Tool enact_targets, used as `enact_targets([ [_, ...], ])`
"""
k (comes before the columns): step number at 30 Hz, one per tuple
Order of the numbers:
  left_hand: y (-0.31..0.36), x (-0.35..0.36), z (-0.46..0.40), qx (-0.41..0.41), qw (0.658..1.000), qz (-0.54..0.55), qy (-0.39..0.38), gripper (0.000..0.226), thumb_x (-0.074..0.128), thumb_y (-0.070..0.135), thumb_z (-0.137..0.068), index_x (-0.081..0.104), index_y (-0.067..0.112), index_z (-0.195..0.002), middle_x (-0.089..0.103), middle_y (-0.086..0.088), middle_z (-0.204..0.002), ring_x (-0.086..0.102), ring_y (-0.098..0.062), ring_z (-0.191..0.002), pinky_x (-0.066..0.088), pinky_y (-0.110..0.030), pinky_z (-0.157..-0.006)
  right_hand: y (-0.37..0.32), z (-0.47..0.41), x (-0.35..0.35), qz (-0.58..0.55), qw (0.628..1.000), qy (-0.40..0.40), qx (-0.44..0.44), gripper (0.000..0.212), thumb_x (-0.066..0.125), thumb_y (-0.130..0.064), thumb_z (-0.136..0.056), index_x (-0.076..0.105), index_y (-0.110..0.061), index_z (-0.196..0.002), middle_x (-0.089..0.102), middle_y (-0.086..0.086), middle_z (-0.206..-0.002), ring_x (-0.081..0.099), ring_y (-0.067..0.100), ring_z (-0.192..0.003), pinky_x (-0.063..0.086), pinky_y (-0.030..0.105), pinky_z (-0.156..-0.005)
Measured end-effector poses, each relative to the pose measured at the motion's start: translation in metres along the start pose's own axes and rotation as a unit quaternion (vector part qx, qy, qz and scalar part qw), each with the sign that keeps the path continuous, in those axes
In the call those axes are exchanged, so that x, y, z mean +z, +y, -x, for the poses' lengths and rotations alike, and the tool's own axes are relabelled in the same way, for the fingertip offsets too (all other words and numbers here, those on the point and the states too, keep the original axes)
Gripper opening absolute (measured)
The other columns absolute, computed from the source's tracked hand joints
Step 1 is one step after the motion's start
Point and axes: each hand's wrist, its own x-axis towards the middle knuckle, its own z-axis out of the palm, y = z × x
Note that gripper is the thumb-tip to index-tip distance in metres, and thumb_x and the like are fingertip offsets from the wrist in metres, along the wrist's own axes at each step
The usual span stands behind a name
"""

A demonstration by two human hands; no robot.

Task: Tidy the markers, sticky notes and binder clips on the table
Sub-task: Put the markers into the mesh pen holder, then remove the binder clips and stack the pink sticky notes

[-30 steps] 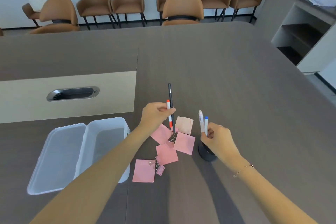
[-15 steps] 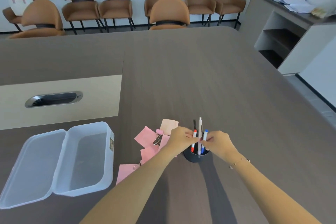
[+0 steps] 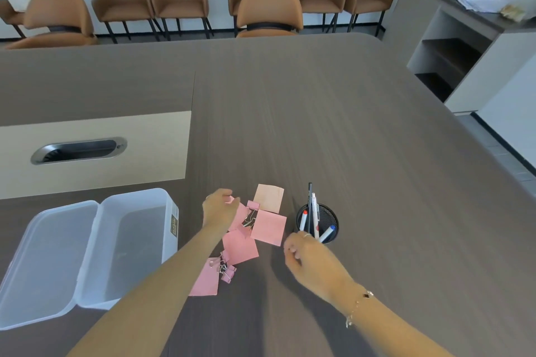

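Seen from above and behind two bare forearms reaching over a dark wood-grain bench (image 3: 348,124). At about 3 o'clock from the paper cluster, a black mesh pen cup (image 3: 327,220) standing upright, already holding the markers (image 3: 314,216): white barrels with red and blue caps plus one slim black pen, leaning loosely. So, by the look of it, marker step done. Left of the cup, pink sticky notes (image 3: 268,227) scattered flat and partly overlapping, one paler peach note at 12 o'clock of the cluster. Among them pink binder clips (image 3: 251,219) near the middle, and another pair of clips (image 3: 226,269) at 6 o'clock, lying on the lowest note. Left hand (image 3: 219,210) hovering at 9 o'clock of the cluster, grip half apart, a pink edge beside the fingertips; cannot tell whether pinched or merely touched. Right hand (image 3: 307,258) at 6 o'clock of the cup, touching nothing visibly, fingers curled loosely, grip empty and partly closed. At far 9 o'clock, a clear plastic box (image 3: 139,240) with its hinged lid (image 3: 49,264) lying open, nothing inside. Remaining, judging from this layout: gathering the notes into one stack and collecting the clips, probably into the box.
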Motion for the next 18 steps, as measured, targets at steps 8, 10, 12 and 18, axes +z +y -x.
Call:
enact_targets([
  [8,-0.059,0.014,-0.042,-0.042,0.984,-0.171,-0.008,0.061,0.069,0.034,-0.079,0.048,0.009,-0.131,0.043,-0.018,-0.133,0.046,-0.034,-0.122,0.049,-0.042,-0.092,-0.006,-0.083,0.057,0.073,0.995,-0.045,0.055,0.030,0.042,-0.012,-0.095,0.047,-0.001,-0.122,0.051,0.017,-0.125,0.052,0.030,-0.114,0.044,0.034,-0.097],
  [10,-0.064,0.019,-0.050,-0.029,0.985,-0.169,-0.006,0.062,0.074,0.035,-0.073,0.050,0.013,-0.125,0.050,-0.014,-0.125,0.048,-0.031,-0.118,0.049,-0.039,-0.087,-0.003,-0.103,0.064,0.060,0.991,-0.046,0.113,0.039,0.052,-0.015,-0.093,0.041,0.001,-0.127,0.046,0.021,-0.130,0.047,0.033,-0.119,0.042,0.036,-0.100],
  [12,-0.066,0.021,-0.057,-0.045,0.984,-0.171,-0.034,0.057,0.075,0.036,-0.070,0.052,0.016,-0.119,0.059,-0.010,-0.117,0.052,-0.029,-0.114,0.049,-0.036,-0.085,0.002,-0.118,0.069,0.092,0.983,-0.053,0.149,0.052,0.063,-0.017,-0.087,0.036,-0.002,-0.129,0.043,0.018,-0.130,0.045,0.029,-0.120,0.042,0.031,-0.100],
  [18,-0.063,0.008,-0.065,-0.072,0.944,-0.296,-0.125,0.046,0.063,0.043,-0.077,0.066,0.010,-0.109,0.067,-0.009,-0.108,0.059,-0.031,-0.112,0.048,-0.034,-0.084,0.000,-0.135,0.073,0.158,0.968,-0.045,0.191,0.041,0.059,-0.011,-0.089,0.043,-0.004,-0.126,0.046,0.015,-0.129,0.047,0.026,-0.118,0.045,0.031,-0.098],
])
